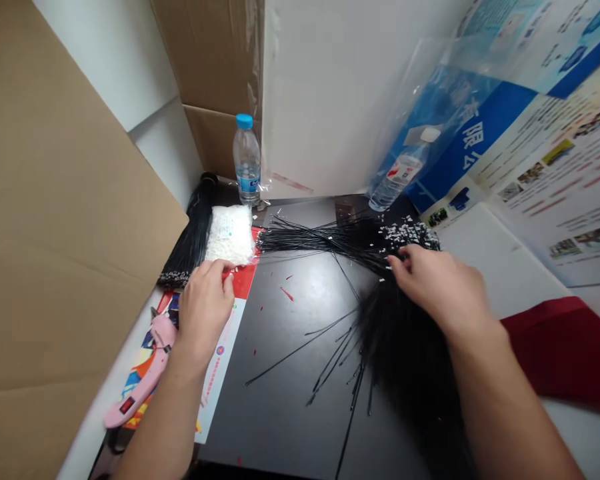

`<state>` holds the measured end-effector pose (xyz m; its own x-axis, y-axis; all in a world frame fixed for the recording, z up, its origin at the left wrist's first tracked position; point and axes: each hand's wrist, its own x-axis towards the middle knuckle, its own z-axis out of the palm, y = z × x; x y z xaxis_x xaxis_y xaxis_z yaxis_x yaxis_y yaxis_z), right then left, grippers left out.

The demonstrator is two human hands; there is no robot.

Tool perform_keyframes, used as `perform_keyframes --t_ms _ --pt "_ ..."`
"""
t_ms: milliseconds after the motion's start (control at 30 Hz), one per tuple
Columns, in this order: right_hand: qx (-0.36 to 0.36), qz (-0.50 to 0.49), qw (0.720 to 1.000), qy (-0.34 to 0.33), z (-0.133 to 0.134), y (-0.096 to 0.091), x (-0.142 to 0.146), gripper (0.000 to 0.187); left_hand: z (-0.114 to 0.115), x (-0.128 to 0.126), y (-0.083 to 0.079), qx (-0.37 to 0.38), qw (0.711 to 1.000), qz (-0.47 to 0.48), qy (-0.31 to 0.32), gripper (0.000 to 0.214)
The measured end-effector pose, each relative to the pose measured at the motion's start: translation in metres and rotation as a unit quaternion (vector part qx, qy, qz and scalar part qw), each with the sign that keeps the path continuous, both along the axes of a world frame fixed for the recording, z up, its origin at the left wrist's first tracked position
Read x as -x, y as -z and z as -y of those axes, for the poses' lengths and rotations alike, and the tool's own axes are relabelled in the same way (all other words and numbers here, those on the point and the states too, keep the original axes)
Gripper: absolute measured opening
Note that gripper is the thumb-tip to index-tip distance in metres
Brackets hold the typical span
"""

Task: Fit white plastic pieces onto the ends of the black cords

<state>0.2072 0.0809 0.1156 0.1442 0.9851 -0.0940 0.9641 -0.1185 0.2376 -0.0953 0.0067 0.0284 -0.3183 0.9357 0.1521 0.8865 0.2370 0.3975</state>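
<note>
My left hand [206,303] rests knuckles-up on a red and white printed sheet [243,280], fingers curled, just below a clear bag of small white pieces [229,233]. What it holds, if anything, is hidden. My right hand [437,283] lies palm-down on a big heap of thin black cords [395,333], its fingertips pinching among the white-tipped cord ends [407,235]. A second bundle of black cords [190,240] lies left of the bag. Loose cords [300,347] stray across the black table [280,413].
A pink tool [143,383] lies at the left on the printed sheet. One water bottle [247,160] stands at the back; another [400,175] leans inside a clear plastic bag. Cardboard walls [55,200] close in the left; printed posters [545,133] the right. Red cloth [565,347] lies at right.
</note>
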Motion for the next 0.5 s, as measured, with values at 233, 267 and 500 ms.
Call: perform_keyframes --t_ms 233,267,500 --pt "0.02 -0.058 0.969 -0.239 -0.014 0.023 0.076 0.031 -0.001 0.0 0.004 0.057 0.996 -0.059 -0.025 0.024" --pt "0.021 -0.067 0.962 -0.263 -0.017 0.026 0.085 0.03 -0.002 0.001 0.005 0.062 0.996 -0.062 -0.027 0.025" --pt "0.022 -0.154 0.887 -0.434 -0.035 0.058 0.126 0.029 -0.007 -0.002 0.005 0.071 0.996 -0.044 -0.037 0.022"
